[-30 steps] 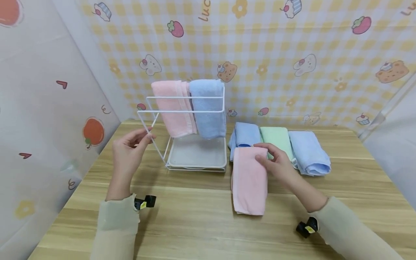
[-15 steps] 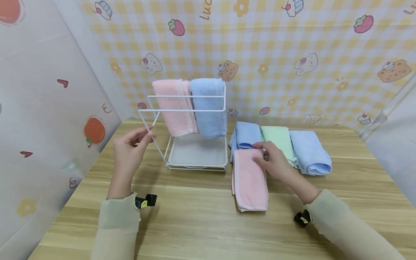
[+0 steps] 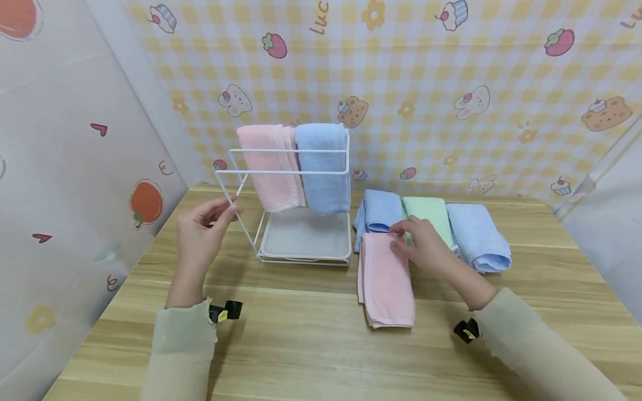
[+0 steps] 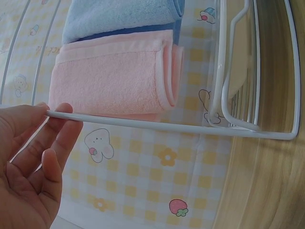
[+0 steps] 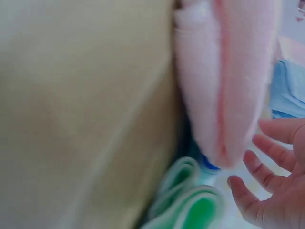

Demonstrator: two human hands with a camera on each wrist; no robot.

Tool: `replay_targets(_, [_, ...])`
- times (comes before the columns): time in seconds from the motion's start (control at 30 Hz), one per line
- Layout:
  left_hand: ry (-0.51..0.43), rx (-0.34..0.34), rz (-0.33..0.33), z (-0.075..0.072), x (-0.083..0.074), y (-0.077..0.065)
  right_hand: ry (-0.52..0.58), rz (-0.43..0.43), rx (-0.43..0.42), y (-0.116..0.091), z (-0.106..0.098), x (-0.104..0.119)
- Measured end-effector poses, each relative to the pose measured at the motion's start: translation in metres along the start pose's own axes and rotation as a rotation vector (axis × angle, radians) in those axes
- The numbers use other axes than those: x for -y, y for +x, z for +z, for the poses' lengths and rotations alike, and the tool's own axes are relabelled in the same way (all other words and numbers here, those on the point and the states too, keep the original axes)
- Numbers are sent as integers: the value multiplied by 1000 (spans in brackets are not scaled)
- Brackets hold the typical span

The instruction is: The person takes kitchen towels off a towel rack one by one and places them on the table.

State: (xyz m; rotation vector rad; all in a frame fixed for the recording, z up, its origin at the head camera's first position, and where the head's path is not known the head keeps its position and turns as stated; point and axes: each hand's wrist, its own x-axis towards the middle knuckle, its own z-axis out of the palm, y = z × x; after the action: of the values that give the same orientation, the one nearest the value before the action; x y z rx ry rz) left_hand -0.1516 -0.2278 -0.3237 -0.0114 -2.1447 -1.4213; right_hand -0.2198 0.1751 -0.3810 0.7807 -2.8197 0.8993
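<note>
On the table (image 3: 301, 345), a rack (image 3: 286, 172) stands left of a row of three towels (image 3: 421, 208), a tray (image 3: 306, 239) in its base. Above the tray hang a left towel (image 3: 271, 192) and, beside it, a right towel (image 3: 324, 192). A front towel (image 3: 387, 284) is before the row's left end, the right hand (image 3: 423, 245) by its far right corner; the left hand (image 3: 203, 225) is at the rack's left side

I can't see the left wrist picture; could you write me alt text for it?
A person's left hand pinches a white wire rack. On it hang a folded pink towel and a blue towel, before a yellow-checked cartoon backdrop, with a wooden table at the picture's right.
</note>
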Motion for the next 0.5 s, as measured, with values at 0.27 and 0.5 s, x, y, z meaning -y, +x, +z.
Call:
replay_targets(0.27, [1, -1, 4, 0, -1, 0, 255, -23, -39, 29, -27, 20])
replay_targets(0.5, [-2, 4, 0, 0, 0, 0, 588, 0, -91, 61, -43, 44])
